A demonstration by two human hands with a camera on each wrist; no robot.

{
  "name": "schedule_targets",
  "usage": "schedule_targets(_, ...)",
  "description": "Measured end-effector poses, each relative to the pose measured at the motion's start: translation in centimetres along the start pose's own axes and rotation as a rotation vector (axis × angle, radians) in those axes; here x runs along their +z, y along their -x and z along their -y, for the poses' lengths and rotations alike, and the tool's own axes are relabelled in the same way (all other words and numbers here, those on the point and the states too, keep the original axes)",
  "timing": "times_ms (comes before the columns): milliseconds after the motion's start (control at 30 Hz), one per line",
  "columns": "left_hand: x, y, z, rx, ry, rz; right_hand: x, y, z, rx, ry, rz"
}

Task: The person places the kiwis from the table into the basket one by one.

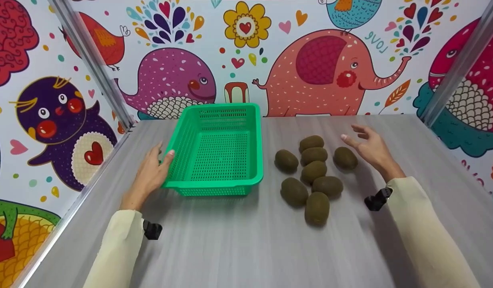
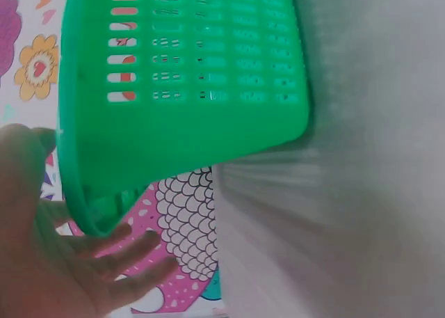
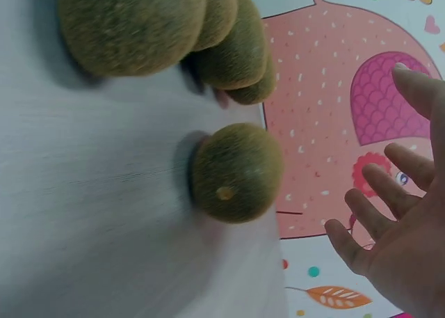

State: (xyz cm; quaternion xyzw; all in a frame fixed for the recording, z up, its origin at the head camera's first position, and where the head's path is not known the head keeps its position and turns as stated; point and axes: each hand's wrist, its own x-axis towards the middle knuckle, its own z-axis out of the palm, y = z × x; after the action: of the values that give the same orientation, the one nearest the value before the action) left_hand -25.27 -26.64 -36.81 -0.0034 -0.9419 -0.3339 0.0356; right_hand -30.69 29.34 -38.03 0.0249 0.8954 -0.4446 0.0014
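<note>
A green plastic basket (image 1: 214, 184) with slotted walls stands on the table, its inside bare. My left hand (image 1: 152, 170) is at its left rim, thumb near the top edge and fingers outside; in the left wrist view those fingers (image 2: 135, 273) are spread and fairly straight beside the rim. Several brown kiwis lie in a loose cluster right of the basket, the nearest kiwi (image 1: 317, 209) at the front. My right hand (image 1: 373, 149) hovers beside the rightmost kiwi (image 1: 345, 158), fingers spread and apart from it, as the right wrist view also shows.
The grey table (image 1: 214, 244) runs back to a wall (image 1: 246, 60) printed with cartoon animals. Metal frame posts stand at both back corners, the left post (image 1: 92, 60) beyond the basket and the right post (image 1: 456, 68) past my right hand.
</note>
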Motion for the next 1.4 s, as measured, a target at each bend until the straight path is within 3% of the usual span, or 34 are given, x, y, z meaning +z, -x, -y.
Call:
schedule_targets(233,0.6,0.6,1.1,-0.032,0.1,-0.026,0.4,0.0,-1.5,0.05,-0.052,0.02)
schedule_targets(467,0.6,1.0,1.4,-0.112,0.298,0.035,0.5,0.0,-3.1,0.095,-0.022,0.122)
schedule_targets(633,1.0,1.0,1.8,-0.122,0.337,0.057,0.9,0.1,-3.7,0.129,-0.005,0.15)
schedule_targets(800,1.2,1.2,1.9,-0.127,0.366,0.053,1.4,-0.2,-3.8,0.098,0.01,0.157)
schedule_targets(967,0.8,1.5,1.5,-0.239,0.407,0.053,1.8,-0.5,-3.6,0.088,0.02,0.162)
schedule_targets(1100,0.0,1.1,1.1,-0.322,0.529,0.073,1.8,-0.7,-3.5,0.118,0.022,0.178)
schedule_targets(1267,-0.6,0.8,1.5,-0.35,0.762,0.153,1.5,-0.7,-3.5,0.145,0.024,0.206)
schedule_targets(1400,-0.4,0.7,1.8,-0.359,0.859,0.177,1.5,-0.5,-3.5,0.158,0.01,0.192)
